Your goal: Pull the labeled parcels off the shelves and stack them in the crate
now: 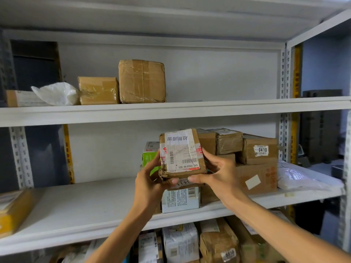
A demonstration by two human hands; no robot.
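Two bare forearms reach up from the bottom of the frame. The left hand (150,179) and right hand (218,173) both grip a small brown parcel (182,152), fingers curled round its sides and thumbs meeting under its front lower edge. The parcel sits at the centre of the frame, tilted back, its white label (179,149) with barcodes facing the camera. It is over the middle shelf (95,205), just above a white box (180,200); whether the two touch I cannot tell. Behind the left hand is a green box (150,156). To the right, cardboard boxes are stacked, one with a 0410 sticker (261,150). On the upper shelf (171,109), in the upper left, stand two taped boxes (142,81) beside a white bag (57,93)
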